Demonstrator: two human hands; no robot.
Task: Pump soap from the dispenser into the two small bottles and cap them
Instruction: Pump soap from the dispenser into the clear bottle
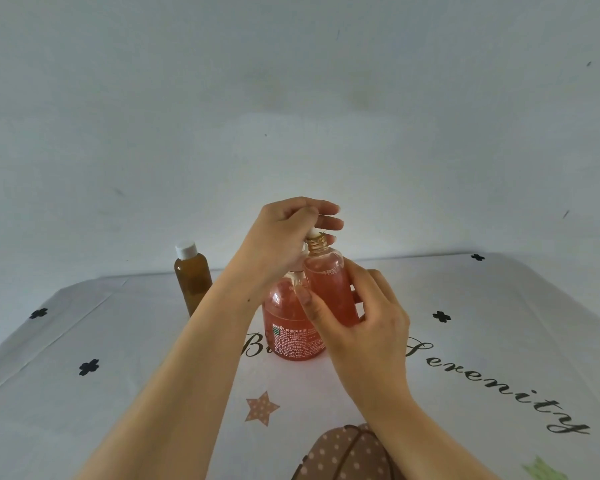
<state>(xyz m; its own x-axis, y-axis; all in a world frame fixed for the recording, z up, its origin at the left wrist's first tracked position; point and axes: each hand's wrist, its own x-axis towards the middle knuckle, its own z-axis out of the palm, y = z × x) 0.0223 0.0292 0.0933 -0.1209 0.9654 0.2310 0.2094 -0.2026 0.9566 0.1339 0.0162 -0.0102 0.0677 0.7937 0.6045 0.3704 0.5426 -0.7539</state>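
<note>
Soap dispenser (pixel 291 327) stands mid-table on the printed cloth (pixel 118 375), pink liquid inside. Your left hand (pixel 284 237) is on top of it, fingers curled over the pump head (pixel 313 233), which is mostly hidden. Your right hand (pixel 364 323) grips the open small bottle (pixel 328 289), thumb and fingers wrapped round its body. You hold it upright and off the table, touching the dispenser's side, with its threaded neck (pixel 317 242) right at the nozzle.

Progress: the held bottle looks pink nearly up to the shoulder, so filling is probably close to done. It has no cap on, and its cap is not visible anywhere. The second small bottle (pixel 193 282), brownish, stands to the left, well apart from the dispenser, with a white cap (pixel 185 249) on. It looks finished, though you can't read its fill level.

Left to do, by my read: maybe a last pump or two, then cap the held bottle and set it down.
</note>
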